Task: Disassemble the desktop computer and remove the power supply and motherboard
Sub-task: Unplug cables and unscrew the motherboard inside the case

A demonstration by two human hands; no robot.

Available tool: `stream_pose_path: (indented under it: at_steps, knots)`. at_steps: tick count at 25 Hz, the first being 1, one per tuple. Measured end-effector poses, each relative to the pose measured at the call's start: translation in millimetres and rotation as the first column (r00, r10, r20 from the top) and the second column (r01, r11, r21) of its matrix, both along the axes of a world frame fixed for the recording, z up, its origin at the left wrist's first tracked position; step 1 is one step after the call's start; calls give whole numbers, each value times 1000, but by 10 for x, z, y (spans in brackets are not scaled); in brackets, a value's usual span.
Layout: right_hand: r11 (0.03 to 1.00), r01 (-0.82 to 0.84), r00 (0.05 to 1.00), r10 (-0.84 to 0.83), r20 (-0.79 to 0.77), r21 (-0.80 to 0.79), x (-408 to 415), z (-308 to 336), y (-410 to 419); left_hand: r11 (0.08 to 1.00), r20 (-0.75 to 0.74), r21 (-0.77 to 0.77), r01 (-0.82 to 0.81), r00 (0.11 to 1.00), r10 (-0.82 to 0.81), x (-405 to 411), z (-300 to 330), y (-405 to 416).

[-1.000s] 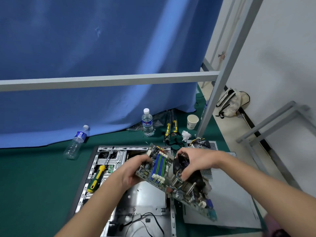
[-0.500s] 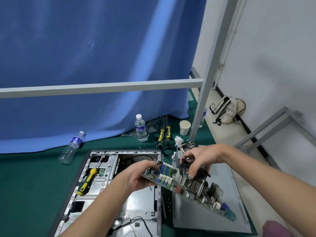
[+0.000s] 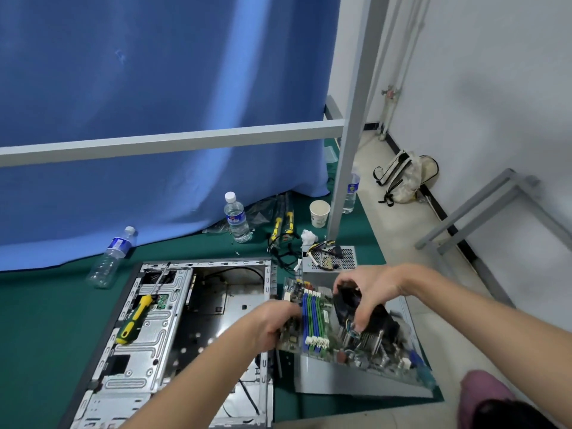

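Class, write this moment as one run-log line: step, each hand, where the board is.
step: motherboard out of case | left hand: grips board edge | right hand: grips cooler fan | board: over side panel

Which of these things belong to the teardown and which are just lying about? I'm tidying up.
Job: motherboard in left hand and right hand; computer case; power supply; side panel; screwdriver.

Lying about: water bottles, paper cup, backpack.

You see a green circuit board (image 3: pixel 328 329) with blue and green slots; a yellow, green and black screwdriver (image 3: pixel 136 318) on the bare silver case (image 3: pixel 148 351); dark green mat (image 3: pixel 37 320); blue curtain (image 3: pixel 154 72); white paper cup (image 3: pixel 319 213).
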State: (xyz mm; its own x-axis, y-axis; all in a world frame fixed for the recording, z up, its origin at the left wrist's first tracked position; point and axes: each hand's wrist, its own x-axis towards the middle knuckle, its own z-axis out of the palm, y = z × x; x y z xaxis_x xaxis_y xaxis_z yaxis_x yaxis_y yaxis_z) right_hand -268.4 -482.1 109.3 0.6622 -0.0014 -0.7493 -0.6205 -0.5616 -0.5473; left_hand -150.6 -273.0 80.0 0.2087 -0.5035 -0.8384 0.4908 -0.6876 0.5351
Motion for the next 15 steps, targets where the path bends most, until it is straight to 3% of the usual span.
stream_pose_path:
  at_steps: [5,11,15]
  knots:
    - [989,-86,995,91,42,-124,-234,-228,-16,997,203,73,34,978,-48,-273,-476,-150]
    - [933,-203,978,206,-20,-298,-483,-591,-5,983,191,111,147,967,-166,-599,-917,-142]
    - [880,-150,987,161,-14,-450,-594,-964,118,956,300,177,234,912,-279,-711,-1157,-203]
